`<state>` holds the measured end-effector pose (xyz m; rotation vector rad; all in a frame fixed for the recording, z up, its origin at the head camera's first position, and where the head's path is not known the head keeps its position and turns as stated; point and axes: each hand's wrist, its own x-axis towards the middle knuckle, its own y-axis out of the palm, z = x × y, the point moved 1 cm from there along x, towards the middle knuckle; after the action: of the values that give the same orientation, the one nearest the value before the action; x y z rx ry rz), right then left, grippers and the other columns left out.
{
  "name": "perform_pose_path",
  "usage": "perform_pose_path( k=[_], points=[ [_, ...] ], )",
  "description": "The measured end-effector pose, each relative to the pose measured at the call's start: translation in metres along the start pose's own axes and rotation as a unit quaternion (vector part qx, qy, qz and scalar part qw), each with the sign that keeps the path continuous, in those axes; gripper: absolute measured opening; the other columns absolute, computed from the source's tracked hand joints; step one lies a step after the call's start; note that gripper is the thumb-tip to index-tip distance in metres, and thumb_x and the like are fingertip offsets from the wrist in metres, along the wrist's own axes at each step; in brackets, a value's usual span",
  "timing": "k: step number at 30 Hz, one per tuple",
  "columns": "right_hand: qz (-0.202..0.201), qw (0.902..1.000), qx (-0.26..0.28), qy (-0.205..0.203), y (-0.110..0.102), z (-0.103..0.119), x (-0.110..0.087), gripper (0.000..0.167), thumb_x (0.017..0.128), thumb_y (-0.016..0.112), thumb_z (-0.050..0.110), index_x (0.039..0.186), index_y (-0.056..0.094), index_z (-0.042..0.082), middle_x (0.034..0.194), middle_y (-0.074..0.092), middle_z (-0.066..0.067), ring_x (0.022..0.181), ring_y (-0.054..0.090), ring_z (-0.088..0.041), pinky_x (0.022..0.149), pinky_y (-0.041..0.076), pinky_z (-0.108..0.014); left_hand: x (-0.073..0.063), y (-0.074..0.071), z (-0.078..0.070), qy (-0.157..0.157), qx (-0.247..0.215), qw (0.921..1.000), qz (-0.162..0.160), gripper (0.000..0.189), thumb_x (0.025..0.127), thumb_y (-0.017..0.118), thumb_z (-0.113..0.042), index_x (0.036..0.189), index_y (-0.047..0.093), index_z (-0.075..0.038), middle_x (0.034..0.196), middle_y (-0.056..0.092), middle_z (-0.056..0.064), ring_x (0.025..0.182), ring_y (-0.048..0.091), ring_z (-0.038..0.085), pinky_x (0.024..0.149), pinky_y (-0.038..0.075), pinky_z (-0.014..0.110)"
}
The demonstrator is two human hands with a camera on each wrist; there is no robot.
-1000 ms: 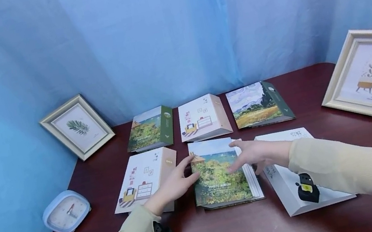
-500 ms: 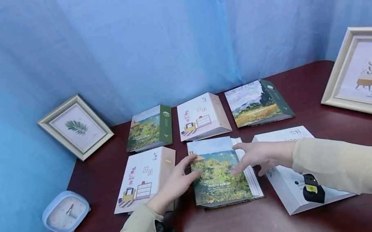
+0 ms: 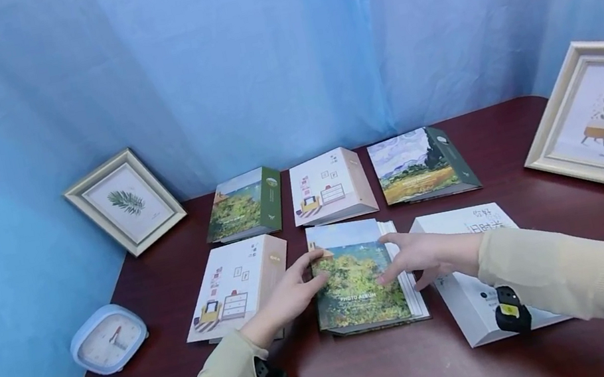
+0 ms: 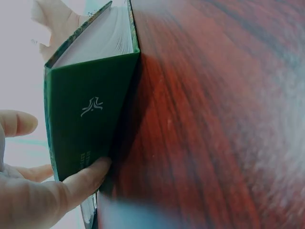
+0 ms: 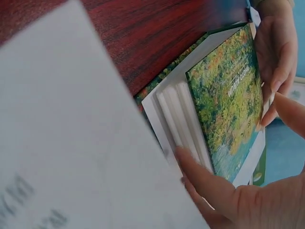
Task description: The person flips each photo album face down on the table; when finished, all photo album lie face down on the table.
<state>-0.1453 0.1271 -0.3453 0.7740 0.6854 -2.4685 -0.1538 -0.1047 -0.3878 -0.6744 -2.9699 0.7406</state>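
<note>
A photo album (image 3: pixel 354 280) with a painted garden-and-sea cover lies front up at the middle of the table. Along its left side, my left hand (image 3: pixel 289 293) touches the green spine (image 4: pixel 78 121) with one fingertip, while its thumb and index finger reach over the cover's edge. My right hand (image 3: pixel 425 253) is at the opposite side. One of its fingers (image 5: pixel 205 179) touches the white page edges (image 5: pixel 171 112); thumb and index finger extend over the cover. Neither hand's digits wrap around the album.
White album (image 3: pixel 235 288) lies left, another white one (image 3: pixel 483 318) right under my forearm. Behind stand in a row a green-spined album (image 3: pixel 238 206), a white one (image 3: pixel 330 193) and a landscape one (image 3: pixel 410 166). Picture frames (image 3: pixel 544 135) (image 3: pixel 164 230) and a blue clock (image 3: pixel 86 358) flank them.
My right hand has shifted slightly toward the right and nearer along the album's edge. The left hand stays by the spine, and the album lies nearly as before; the view has tilted slightly.
</note>
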Motion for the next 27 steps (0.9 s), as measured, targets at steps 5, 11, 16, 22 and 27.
perform_pose_path(
  k=[5,11,16,22,27],
  points=[
    [-0.007,0.9999,0.010,-0.011,-0.001,-0.002,0.002,0.088,0.084,0.070,0.015,0.151,0.014,0.005,0.150,0.009,-0.033,0.131,0.028,-0.053,0.086,0.051,-0.052,0.001,0.003,0.000,0.002,-0.035,0.9994,-0.006,0.043,0.095,0.054,-0.012,0.136,0.047,-0.001,0.145,0.041,0.019,0.129,0.045,0.033,0.099,0.042,0.043],
    [-0.007,0.9988,0.045,-0.017,0.002,-0.006,0.006,0.087,0.085,0.069,0.011,0.151,0.013,0.003,0.148,0.015,-0.034,0.131,0.028,-0.054,0.083,0.053,-0.050,0.000,0.004,0.001,0.012,-0.065,0.9976,-0.018,0.037,0.095,0.053,-0.007,0.132,0.050,-0.002,0.144,0.044,0.017,0.135,0.039,0.030,0.104,0.037,0.045],
    [-0.008,0.9977,0.065,-0.019,0.003,-0.007,0.009,0.086,0.086,0.068,0.009,0.150,0.011,0.002,0.146,0.017,-0.036,0.130,0.028,-0.056,0.080,0.055,-0.047,0.000,0.004,0.004,0.027,-0.068,0.9972,-0.015,0.039,0.095,0.052,-0.004,0.133,0.048,-0.001,0.145,0.042,0.018,0.138,0.033,0.030,0.109,0.031,0.049],
    [0.003,0.9953,0.094,-0.021,0.003,-0.006,0.011,0.087,0.087,0.065,0.006,0.152,0.008,0.005,0.147,0.013,-0.036,0.130,0.026,-0.058,0.080,0.055,-0.048,-0.002,0.001,0.005,0.043,-0.028,0.9987,-0.003,0.042,0.094,0.057,-0.008,0.136,0.048,-0.006,0.145,0.042,0.016,0.134,0.039,0.033,0.105,0.036,0.050],
    [0.016,0.9940,0.105,-0.027,0.004,-0.005,0.011,0.088,0.088,0.064,0.005,0.153,0.005,0.008,0.148,0.011,-0.036,0.130,0.026,-0.058,0.080,0.054,-0.050,-0.005,0.000,0.003,0.050,-0.032,0.9982,0.002,0.048,0.093,0.060,-0.010,0.138,0.046,-0.007,0.151,0.033,0.016,0.142,0.025,0.032,0.110,0.030,0.051]
  ],
)
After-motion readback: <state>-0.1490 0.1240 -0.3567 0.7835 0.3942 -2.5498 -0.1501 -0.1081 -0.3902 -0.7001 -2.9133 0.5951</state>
